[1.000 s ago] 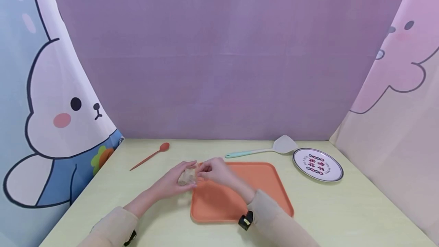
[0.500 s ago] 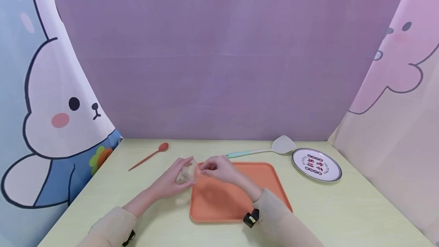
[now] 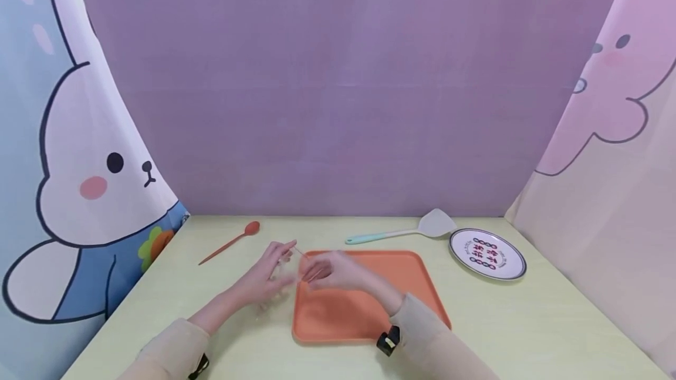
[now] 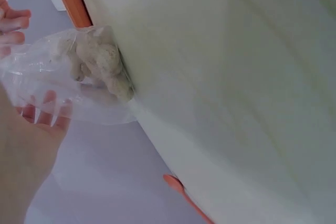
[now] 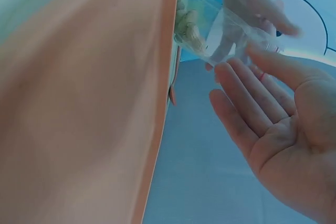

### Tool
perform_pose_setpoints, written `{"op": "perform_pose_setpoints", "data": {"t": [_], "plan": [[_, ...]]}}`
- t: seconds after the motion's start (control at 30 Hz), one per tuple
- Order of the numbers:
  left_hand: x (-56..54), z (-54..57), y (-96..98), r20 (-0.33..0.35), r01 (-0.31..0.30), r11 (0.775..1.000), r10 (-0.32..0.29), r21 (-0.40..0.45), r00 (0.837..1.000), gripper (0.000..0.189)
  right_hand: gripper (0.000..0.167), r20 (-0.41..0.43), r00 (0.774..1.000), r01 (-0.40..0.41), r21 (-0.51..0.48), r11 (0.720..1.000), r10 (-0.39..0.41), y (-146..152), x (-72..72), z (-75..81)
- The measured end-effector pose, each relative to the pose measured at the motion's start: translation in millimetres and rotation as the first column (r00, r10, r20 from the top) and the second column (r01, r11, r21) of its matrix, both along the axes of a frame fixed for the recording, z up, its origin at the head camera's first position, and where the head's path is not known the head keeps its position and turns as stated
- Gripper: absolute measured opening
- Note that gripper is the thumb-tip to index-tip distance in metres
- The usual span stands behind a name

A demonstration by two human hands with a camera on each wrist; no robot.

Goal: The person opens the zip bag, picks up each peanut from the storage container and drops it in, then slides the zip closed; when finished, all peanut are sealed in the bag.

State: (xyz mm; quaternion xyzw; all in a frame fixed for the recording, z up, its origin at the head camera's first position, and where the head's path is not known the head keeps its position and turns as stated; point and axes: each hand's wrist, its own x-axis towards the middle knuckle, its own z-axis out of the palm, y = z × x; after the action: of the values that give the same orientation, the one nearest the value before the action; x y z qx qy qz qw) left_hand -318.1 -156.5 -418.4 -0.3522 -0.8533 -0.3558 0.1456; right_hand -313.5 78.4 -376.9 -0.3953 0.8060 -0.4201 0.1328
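Observation:
A clear plastic zip bag [image 4: 39,74] hangs between the two hands near the tray's left edge. Knobby beige pieces that look like ginger [image 4: 102,61] lie in its lower end, close to the table in the left wrist view. My right hand [image 3: 340,271] pinches the bag's top edge between thumb and index finger; the other fingers are extended in the right wrist view. On the bag's far side, my left hand [image 3: 259,280] has its thumb and fingers spread apart, with the fingertips at the plastic. Motion blurs part of it.
An orange tray [image 3: 369,309] lies under the right forearm. Behind it is a turner [image 3: 435,223] with a mint handle. A white plate [image 3: 509,260] with red lettering lies at the right, and a red spoon [image 3: 252,228] at the back left.
The left hand has loosened from round the bag, its fingers spreading. The beige pieces have dropped from between the hands to the bag's bottom. The right hand stays at the bag's top.

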Motion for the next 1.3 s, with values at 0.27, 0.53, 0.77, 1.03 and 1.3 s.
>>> {"op": "perform_pose_setpoints", "data": {"t": [0.27,0.53,0.77,1.03,1.3], "plan": [[1.8,1.1,-7.0,0.038,0.036,0.972,-0.046,0.233,0.998,0.034,0.028,-0.051,0.986,0.155,-0.057,0.986,-0.158,-11,7.7,-6.0],[12.1,21.7,-2.4,0.042,-0.014,0.947,0.0,0.322,0.999,0.022,0.015,-0.07,0.954,0.273,-0.199,0.941,-0.292,-13,14.4,5.8],[6.7,47.9,11.1,0.13,-0.061,0.869,-0.004,0.491,0.992,0.013,0.027,-0.151,0.932,0.264,-0.338,0.903,-0.329,14,18.3,43.8],[-1.4,48.6,52.3,0.253,-0.112,0.845,-0.029,0.523,0.967,0.024,0.013,-0.319,0.842,0.356,-0.278,0.892,-0.435,62,6.7,58.7],[0.8,56.4,86.0,0.241,-0.118,0.874,0.001,0.471,0.97,0.017,0.013,-0.242,0.856,0.399,-0.251,0.882,-0.456,92,2.3,49.0]]}}
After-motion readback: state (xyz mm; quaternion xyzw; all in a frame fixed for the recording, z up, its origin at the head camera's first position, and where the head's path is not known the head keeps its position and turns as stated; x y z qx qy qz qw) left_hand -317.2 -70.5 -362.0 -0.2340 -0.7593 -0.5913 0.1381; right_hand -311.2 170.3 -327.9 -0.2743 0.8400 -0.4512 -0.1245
